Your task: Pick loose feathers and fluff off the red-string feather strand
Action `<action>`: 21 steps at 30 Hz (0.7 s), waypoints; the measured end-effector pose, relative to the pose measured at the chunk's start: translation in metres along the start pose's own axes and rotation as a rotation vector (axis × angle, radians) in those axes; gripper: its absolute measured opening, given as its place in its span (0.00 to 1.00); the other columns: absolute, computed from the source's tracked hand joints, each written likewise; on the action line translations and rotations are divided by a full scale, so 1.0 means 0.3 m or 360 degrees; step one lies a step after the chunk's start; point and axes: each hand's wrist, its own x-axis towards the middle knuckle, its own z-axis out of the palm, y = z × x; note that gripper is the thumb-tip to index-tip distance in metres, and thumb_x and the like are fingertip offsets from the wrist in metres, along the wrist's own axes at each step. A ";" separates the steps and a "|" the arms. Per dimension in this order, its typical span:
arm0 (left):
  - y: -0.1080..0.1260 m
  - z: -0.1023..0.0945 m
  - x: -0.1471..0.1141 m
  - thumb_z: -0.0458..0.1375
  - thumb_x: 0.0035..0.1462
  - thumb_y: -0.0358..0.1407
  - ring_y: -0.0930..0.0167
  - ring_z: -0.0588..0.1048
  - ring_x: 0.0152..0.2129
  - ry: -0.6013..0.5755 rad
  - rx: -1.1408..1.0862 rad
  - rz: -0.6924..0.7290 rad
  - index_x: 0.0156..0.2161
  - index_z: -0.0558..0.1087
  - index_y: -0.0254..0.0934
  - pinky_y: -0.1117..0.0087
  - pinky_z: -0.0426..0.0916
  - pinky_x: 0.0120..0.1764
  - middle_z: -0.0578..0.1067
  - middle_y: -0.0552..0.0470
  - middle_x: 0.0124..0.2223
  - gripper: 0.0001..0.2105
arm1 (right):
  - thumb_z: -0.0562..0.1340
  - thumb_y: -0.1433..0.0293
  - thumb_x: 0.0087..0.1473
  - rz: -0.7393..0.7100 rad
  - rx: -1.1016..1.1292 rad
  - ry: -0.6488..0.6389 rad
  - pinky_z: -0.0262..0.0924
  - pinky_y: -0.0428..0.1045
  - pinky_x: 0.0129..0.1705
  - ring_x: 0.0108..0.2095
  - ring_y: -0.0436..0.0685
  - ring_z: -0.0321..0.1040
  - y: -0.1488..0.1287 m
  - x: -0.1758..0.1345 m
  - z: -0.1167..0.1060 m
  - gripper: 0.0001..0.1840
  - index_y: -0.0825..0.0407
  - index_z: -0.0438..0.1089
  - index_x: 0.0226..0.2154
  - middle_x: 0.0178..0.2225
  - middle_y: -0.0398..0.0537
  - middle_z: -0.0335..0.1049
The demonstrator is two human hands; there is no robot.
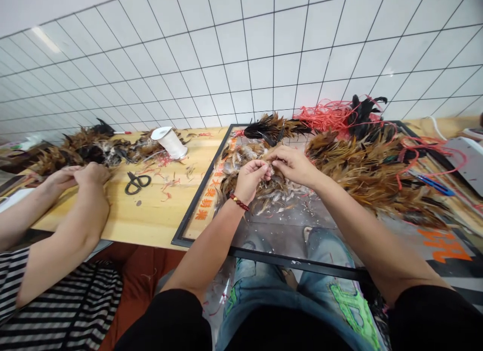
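Note:
My left hand (252,180) is closed in a pinch, with a beaded bracelet (239,202) at its wrist. Its fingertips meet those of my right hand (290,164), which is also closed. Between them shows a small pale bit, likely the base of a feather (269,172); most of it is hidden by the fingers. Directly beneath lies a loose pile of brown and whitish feathers (279,190) on a black-framed clear panel (260,225). Right of my hands spreads a large heap of brown feathers (362,169).
Red plastic string (324,117) and black feathers (368,114) lie at the back. A blue cutter (435,185) rests at right. On the wooden table (158,215) are black scissors (136,183) and a white spool (169,142). A co-worker's hands (83,174) work among feathers at left.

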 end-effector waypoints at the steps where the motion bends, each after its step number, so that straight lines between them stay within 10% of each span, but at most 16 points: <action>1: 0.001 0.001 0.000 0.71 0.44 0.34 0.79 0.73 0.21 0.0008 0.0002 0.0001 0.29 0.72 0.33 0.77 0.69 0.28 0.76 0.54 0.25 0.12 | 0.57 0.76 0.55 -0.0026 -0.0006 -0.0008 0.63 0.56 0.50 0.45 0.59 0.72 -0.004 0.000 -0.001 0.14 0.51 0.76 0.41 0.43 0.53 0.77; 21: -0.012 0.005 0.003 0.73 0.44 0.35 0.76 0.75 0.21 0.0083 0.0253 0.0154 0.29 0.73 0.33 0.75 0.72 0.28 0.76 0.54 0.24 0.13 | 0.55 0.73 0.57 0.0121 -0.0337 -0.0098 0.55 0.53 0.40 0.38 0.60 0.67 -0.037 0.000 0.008 0.06 0.52 0.68 0.34 0.37 0.53 0.72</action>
